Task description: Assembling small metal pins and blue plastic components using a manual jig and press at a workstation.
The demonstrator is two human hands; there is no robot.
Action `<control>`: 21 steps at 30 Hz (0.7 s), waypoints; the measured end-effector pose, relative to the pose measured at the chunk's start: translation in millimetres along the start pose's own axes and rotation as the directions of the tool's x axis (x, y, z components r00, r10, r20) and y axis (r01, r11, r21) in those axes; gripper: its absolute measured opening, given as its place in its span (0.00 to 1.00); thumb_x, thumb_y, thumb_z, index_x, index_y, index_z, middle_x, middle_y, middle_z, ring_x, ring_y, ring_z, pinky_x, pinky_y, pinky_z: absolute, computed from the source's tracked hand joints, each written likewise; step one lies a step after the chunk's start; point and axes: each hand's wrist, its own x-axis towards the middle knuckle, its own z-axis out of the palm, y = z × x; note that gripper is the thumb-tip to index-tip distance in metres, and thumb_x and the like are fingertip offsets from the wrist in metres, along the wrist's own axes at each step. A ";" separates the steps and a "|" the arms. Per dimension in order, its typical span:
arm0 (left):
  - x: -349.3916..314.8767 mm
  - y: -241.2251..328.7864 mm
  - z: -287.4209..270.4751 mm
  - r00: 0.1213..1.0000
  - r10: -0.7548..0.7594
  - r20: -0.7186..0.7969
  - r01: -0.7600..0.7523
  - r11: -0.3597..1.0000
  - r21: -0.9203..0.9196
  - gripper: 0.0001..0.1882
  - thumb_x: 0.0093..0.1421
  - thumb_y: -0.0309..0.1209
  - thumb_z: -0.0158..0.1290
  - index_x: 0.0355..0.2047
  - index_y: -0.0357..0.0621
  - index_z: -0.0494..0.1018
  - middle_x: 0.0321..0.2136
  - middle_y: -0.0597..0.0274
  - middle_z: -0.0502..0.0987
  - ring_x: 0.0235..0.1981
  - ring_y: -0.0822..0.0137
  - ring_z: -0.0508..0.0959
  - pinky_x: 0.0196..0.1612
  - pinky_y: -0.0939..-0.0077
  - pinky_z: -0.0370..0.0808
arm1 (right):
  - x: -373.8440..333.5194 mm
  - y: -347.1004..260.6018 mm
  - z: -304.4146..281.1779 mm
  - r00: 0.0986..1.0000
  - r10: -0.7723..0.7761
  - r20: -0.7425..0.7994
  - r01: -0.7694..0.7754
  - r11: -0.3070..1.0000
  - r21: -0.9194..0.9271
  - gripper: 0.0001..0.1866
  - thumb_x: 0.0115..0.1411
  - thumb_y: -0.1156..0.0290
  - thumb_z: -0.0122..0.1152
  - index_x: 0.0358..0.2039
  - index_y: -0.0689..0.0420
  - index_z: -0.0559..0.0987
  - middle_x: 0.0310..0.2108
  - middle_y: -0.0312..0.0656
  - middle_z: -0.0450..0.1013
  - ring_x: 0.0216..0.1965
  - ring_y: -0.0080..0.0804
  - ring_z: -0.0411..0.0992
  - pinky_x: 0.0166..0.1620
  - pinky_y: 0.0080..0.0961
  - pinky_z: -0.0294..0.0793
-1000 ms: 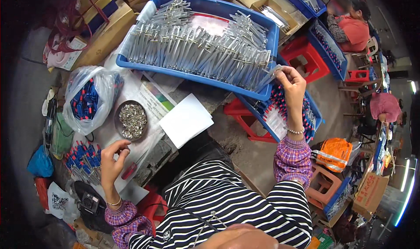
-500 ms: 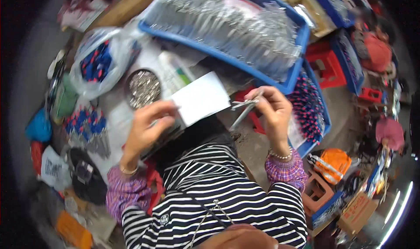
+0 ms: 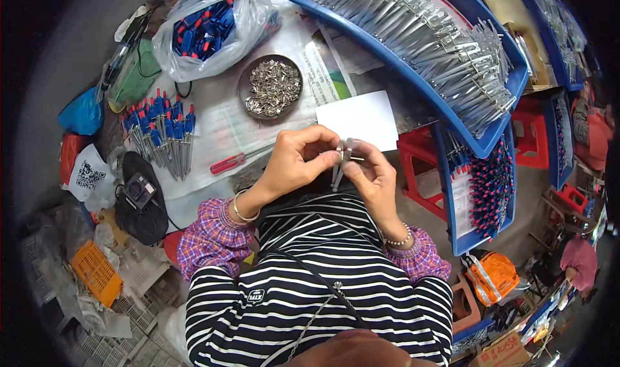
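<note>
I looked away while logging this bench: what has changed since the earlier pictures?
The right hand has carried a metal piece from the right end of the blue tray leftward and toward the striped shirt. The left hand, earlier beside the bowl, has moved right and now grips the piece too. The camera view has turned; the bowl, plastic bag and white paper seem unmoved.

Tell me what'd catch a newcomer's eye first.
Probably the big blue tray at upper right, packed with metal parts. Next, the clear bag of blue-and-red pieces at upper left, and the bowl of shiny bits to its lower right. Then, at centre, left hand and right hand meeting at a metal piece.
</note>
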 end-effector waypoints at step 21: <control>0.3 7.2 -1.5 0.994 -0.086 -0.061 0.078 0.989 -0.127 0.07 0.57 0.21 0.53 0.36 0.32 0.71 0.27 0.63 0.75 0.24 0.80 0.74 0.24 0.87 0.70 | -4.6 15.8 6.1 0.987 0.105 0.119 -0.090 0.988 -0.122 0.13 0.60 0.80 0.51 0.45 0.68 0.73 0.33 0.42 0.77 0.34 0.23 0.75 0.40 0.16 0.74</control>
